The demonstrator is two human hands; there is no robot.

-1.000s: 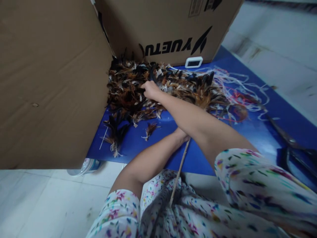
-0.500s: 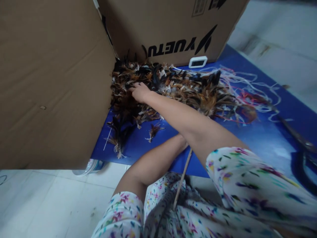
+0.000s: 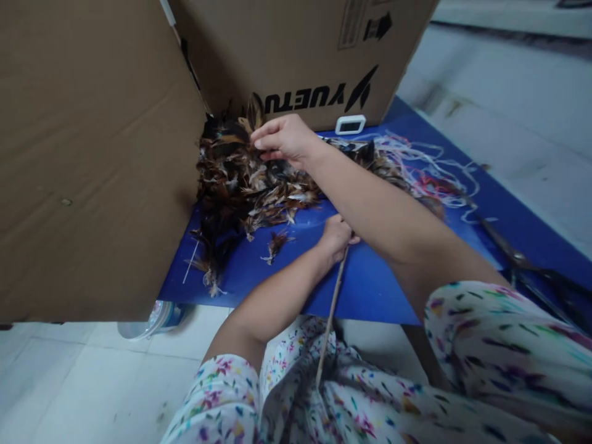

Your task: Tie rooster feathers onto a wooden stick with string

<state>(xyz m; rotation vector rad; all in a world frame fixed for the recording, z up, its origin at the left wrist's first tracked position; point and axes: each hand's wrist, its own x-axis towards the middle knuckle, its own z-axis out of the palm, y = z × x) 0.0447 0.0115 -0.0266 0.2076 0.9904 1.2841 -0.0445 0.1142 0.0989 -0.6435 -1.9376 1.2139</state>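
In the head view, the left hand (image 3: 337, 235) is wrapped around a thin wooden stick (image 3: 332, 314), which slants from the near edge of the blue counter (image 3: 287, 271) down to the person's flowered clothing (image 3: 370, 407). The right forearm crosses beyond it, and the right hand (image 3: 289, 140) is raised over the far side — its thumb and fingers pinched together on a feather tuft (image 3: 245, 126). The two hands are well apart.

Beneath the right hand, a pile of brown and black feathers (image 3: 263, 185) spreads across the far left of the counter, against a cardboard box (image 3: 296, 55). A small loose tuft (image 3: 276, 245) lies just nearer, apart from the pile, and a thin white strip (image 3: 190, 262) is at the left.

A small white-framed display (image 3: 350, 125) stands beside the box. To its right are tangled white and red strings (image 3: 430, 166) — with dark scissors (image 3: 518, 256) nearer, partly hidden by the right sleeve. A tub (image 3: 157, 320) sits at the left on the tiled floor (image 3: 69, 382).
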